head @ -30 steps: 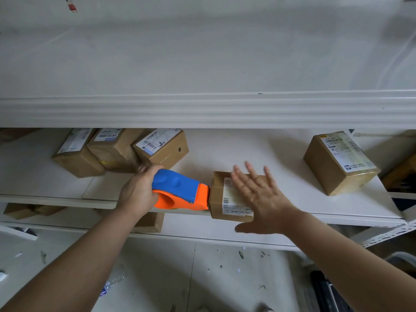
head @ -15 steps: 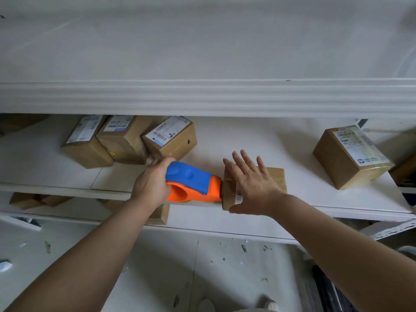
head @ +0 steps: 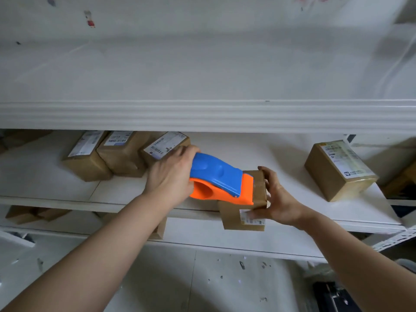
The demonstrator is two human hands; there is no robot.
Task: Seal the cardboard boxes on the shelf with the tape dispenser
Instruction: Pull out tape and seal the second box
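Head camera looks on a white shelf (head: 258, 152) under a ribbed upper shelf edge (head: 202, 115), with a speckled pale floor (head: 157, 280) below; three cardboard boxes (head: 121, 156) cluster at back left and a larger box (head: 337, 174) stands well apart at right, their white barcode labels too small to read. At the shelf's front edge the small box (head: 231, 218) overhangs, gripped by the right hand (head: 280, 199), fingers curled over its right side, thumb on its front label. The left hand (head: 168, 179) wraps the handle of the blue-and-orange tape dispenser (head: 217, 176), whose orange nose rests on that box's top.
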